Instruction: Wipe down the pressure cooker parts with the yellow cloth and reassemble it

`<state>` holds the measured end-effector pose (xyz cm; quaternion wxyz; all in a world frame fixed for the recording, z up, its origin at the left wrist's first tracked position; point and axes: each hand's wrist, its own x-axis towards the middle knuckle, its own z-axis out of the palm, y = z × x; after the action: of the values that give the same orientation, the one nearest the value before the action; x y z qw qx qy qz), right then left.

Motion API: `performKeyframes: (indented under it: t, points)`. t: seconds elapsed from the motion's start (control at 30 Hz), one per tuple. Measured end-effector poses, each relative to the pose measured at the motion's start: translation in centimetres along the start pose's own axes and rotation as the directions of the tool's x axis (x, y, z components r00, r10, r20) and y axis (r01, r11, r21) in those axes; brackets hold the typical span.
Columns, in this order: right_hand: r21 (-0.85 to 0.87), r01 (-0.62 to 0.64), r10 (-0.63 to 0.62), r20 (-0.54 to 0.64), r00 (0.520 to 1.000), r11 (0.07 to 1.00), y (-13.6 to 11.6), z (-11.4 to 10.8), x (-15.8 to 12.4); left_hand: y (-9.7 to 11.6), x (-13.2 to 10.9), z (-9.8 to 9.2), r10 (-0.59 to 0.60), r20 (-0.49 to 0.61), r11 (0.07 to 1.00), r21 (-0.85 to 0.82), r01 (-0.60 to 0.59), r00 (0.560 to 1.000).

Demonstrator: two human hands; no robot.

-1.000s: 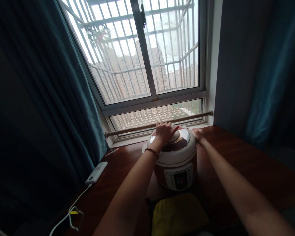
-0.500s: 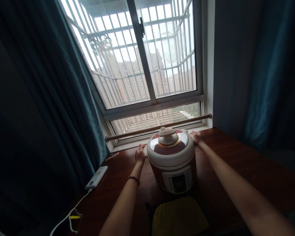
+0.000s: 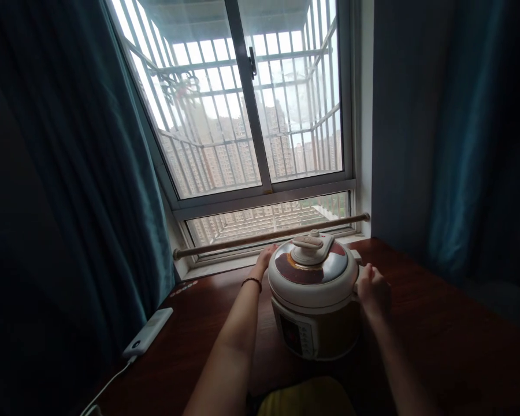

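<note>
An electric pressure cooker (image 3: pixel 316 294) with a cream rim, a brown body and a shiny lid stands on the dark red wooden table (image 3: pixel 225 300). Its control panel (image 3: pixel 295 335) faces front-left. My right hand (image 3: pixel 372 289) is closed around the side handle on the cooker's right. At the cooker's far left side, my left hand (image 3: pixel 266 258) grips the other handle, which is mostly hidden behind the hand and the cooker. The lid knob (image 3: pixel 307 245) points upward, untouched.
A white power bank (image 3: pixel 148 332) with a white cable lies at the table's left. A yellow-green cushioned thing (image 3: pixel 307 398) shows at the bottom edge. Behind the table are a barred window, a rail (image 3: pixel 242 240) and blue curtains (image 3: pixel 99 173).
The cooker has turned so its panel now faces left of front. My right hand has come nearer, and my left hand has moved farther back along with the handles.
</note>
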<state>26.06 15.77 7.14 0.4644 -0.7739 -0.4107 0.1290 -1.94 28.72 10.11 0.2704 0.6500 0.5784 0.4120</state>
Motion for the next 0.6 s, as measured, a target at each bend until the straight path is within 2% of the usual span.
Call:
performKeyframes:
  t: [0.1,0.2,0.3,0.4,0.6]
  points:
    - [-0.035,0.004,-0.006,-0.058,0.998,0.999,0.3,-0.9,-1.4,0.3,2.2,1.8,0.003,0.12,0.994,-0.106,0.009,0.993]
    - [-0.051,-0.01,0.006,-0.079,0.997,0.999,0.4,-1.0,-1.8,-0.3,3.7,2.7,0.013,0.18,0.979,-0.201,0.024,0.984]
    - [-0.033,-0.001,-0.002,-0.097,0.995,0.999,0.4,-0.5,-1.5,-1.4,4.4,3.1,0.009,0.192,0.961,-0.273,0.044,0.981]
    - [0.067,0.013,-0.005,-0.111,0.994,0.998,0.6,0.2,-1.1,-2.0,4.7,3.3,-0.014,0.204,0.948,-0.31,0.077,0.979]
    - [0.132,-0.029,0.045,-0.122,0.992,0.991,0.8,0.6,-0.5,-1.4,4.3,3.3,-0.049,0.204,0.945,-0.308,0.112,0.978]
